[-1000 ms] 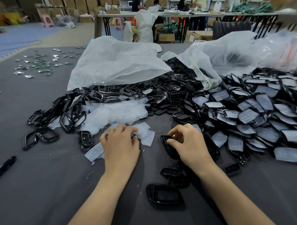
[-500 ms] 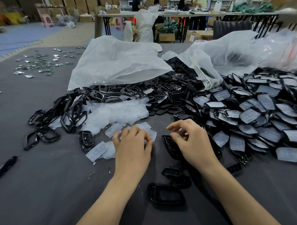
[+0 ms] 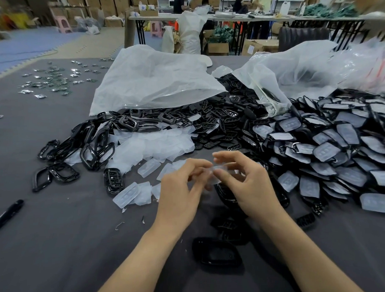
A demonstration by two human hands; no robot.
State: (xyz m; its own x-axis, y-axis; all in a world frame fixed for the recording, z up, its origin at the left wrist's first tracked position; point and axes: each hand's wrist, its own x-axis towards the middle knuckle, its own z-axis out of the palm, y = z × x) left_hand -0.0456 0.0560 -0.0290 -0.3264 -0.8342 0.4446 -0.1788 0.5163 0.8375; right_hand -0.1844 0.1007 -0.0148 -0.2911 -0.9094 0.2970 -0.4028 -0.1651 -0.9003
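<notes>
Two hands are being held close together just above a grey table (image 3: 61,239). A small translucent pad (image 3: 217,169) is being pinched in the air between them. Its left end is being gripped by the curled fingertips of the left hand (image 3: 180,189), its right end by thumb and forefinger of the right hand (image 3: 247,183). A black shell (image 3: 223,190) is lying directly beneath.

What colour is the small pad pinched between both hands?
Translucent, milky white; the head view shows the pad best.
</notes>
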